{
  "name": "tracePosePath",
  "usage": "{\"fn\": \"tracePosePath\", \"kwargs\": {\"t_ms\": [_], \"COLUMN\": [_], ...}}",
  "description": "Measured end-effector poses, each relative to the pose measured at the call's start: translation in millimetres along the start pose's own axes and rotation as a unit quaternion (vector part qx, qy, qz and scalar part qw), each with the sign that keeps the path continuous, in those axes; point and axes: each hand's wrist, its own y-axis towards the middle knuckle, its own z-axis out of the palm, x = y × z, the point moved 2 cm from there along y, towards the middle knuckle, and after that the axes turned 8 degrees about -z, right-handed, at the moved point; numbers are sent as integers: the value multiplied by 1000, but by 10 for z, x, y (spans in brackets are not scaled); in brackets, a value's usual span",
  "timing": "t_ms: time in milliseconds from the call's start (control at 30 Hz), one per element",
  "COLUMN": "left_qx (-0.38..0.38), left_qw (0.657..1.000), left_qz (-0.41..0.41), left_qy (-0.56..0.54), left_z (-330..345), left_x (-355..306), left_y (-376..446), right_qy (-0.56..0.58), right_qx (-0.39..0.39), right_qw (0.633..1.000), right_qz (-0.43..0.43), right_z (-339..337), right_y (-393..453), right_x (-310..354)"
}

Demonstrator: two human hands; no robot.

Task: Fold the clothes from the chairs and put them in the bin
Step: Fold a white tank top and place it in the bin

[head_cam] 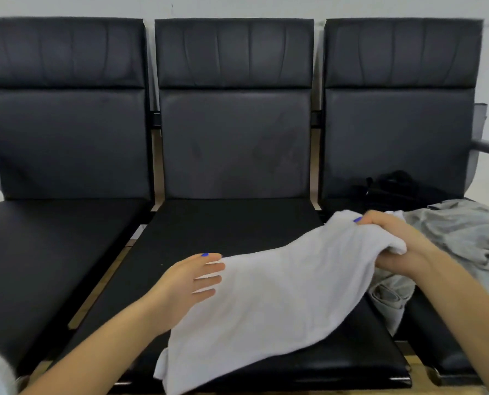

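Note:
A white garment (274, 295) is stretched over the seat of the middle black chair (234, 223). My left hand (192, 276) holds its left edge, fingers straight on top of the cloth and thumb out of sight. My right hand (394, 246) grips a bunched part of the white garment at its upper right, raised above the seat. A crumpled grey garment (460, 238) lies on the right chair (397, 138), partly under my right wrist. No bin is in view.
Three black padded chairs stand in a row against a white wall; the left chair (63, 223) has nothing on its seat. A black bag or dark item (391, 186) sits at the back of the right seat. Grey armrests (488, 146) stick out at both ends.

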Motion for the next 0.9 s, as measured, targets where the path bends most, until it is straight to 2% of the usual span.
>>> {"fn": "tracePosePath", "kwargs": {"t_ms": [67,133,233,367,467,600,800,900], "left_qx": [8,15,26,29,40,57,40,52], "left_qw": [997,989,976,959,960,964,976,980], "left_qz": [-34,-57,-71,-85,-114,-145,-176,-114], "left_qy": [-73,-133,-205,-268,-253,-216,-118,-155], "left_z": [-34,-69,-102,-133,-207,-352,-452,-511], "left_x": [37,60,62,88,178,311,294,296], "left_y": [3,18,14,14,63,157,253,323], "right_qy": [49,49,-57,-189,-259,-343,-356,-354], "right_qx": [67,101,138,223,273,354,406,435], "right_qw": [996,993,988,954,917,861,835,820], "right_qz": [26,45,41,73,135,122,108,115], "right_z": [317,584,1042,1665,2011,2229,2268,2239], "right_y": [-51,-70,-117,-164,-241,-362,-413,-446], "right_x": [113,172,156,-159,-592,-1116,-1151,-1146]}}
